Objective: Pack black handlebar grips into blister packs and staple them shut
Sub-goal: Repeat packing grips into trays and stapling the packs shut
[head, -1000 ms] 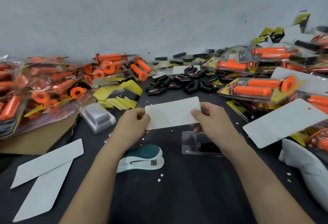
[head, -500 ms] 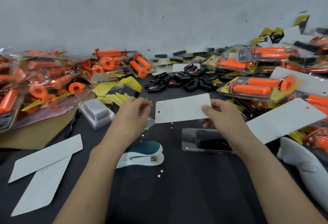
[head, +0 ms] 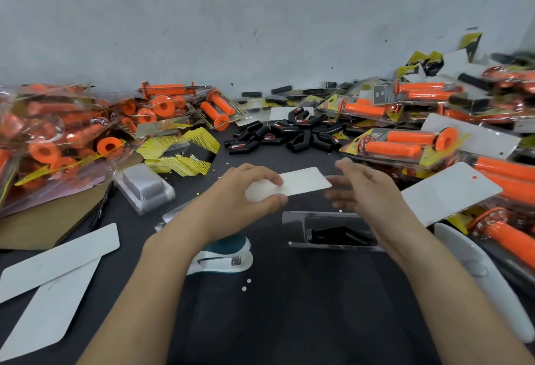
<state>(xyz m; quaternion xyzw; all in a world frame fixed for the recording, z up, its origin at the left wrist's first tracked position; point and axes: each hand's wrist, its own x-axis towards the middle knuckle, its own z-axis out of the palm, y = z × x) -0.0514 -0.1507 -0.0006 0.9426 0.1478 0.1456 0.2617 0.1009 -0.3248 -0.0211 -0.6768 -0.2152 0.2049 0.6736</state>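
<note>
Left hand (head: 246, 191) pinching, right hand (head: 369, 188) fingers loosely extended

Left hand (head: 240, 191) pinches white card (head: 301, 181); right hand (head: 367, 188) open.

This is a small packing workshop where the work is done by hand. A dark table (head: 289, 321) stands against a bare, scuffed wall (head: 260, 31). Orange grips sealed in blister packs (head: 405, 144) are heaped in bulk at the far left and right. Loose black grips (head: 289, 136) lie in a pile at the far middle. Packing stock lies about: yellow printed cards (head: 185, 150), blank white cards (head: 58, 260) at near left, a stack of clear blisters (head: 144, 188), cardboard (head: 43, 225), and a stapler (head: 225, 260) near the middle.
</note>
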